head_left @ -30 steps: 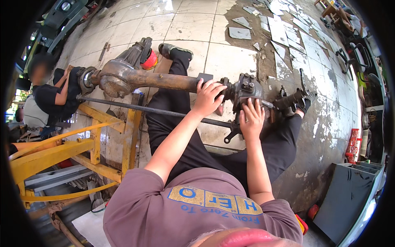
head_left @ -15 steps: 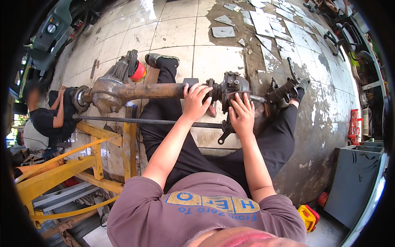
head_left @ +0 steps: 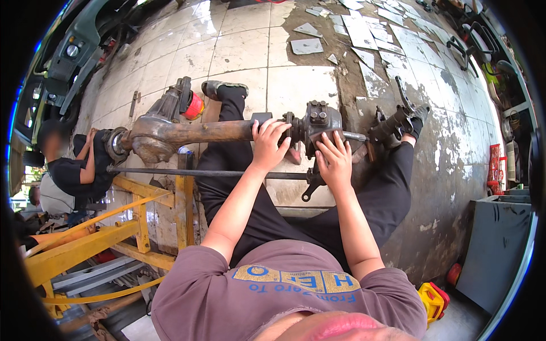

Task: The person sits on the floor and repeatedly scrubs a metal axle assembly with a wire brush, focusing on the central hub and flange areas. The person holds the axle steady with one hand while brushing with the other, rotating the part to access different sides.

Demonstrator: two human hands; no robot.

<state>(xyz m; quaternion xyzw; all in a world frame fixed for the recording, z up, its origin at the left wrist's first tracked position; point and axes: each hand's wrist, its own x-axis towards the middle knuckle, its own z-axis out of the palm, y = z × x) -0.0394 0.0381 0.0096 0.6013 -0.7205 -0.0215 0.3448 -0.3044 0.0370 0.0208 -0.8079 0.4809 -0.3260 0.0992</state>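
Observation:
A rusty vehicle axle housing (head_left: 210, 132) lies crosswise in front of me, its bulging differential (head_left: 152, 136) toward the left. My left hand (head_left: 269, 145) rests on the tube's right end beside a bolted flange (head_left: 290, 128), fingers stretched out. On the dark steering knuckle housing (head_left: 325, 120) with bolts on top, my right hand (head_left: 334, 160) lies with spread fingers. Neither hand wraps round anything. A long steel rod (head_left: 239, 174) runs below the axle to a dark arm with an eye (head_left: 311, 187). A short shaft (head_left: 356, 137) sticks out at the right of the knuckle.
A yellow metal frame (head_left: 85, 253) stands at the left. Another person (head_left: 77, 162) sits by the axle's left end. A red container (head_left: 193, 106) stands behind the differential. Dark metal parts (head_left: 392, 126) lie near my right foot. Broken tiles (head_left: 307, 46) litter the far floor; a grey cabinet (head_left: 493, 244) stands right.
The head view has shifted slightly. Both hands keep nearly the same places on the axle, and nothing has been taken hold of or let go.

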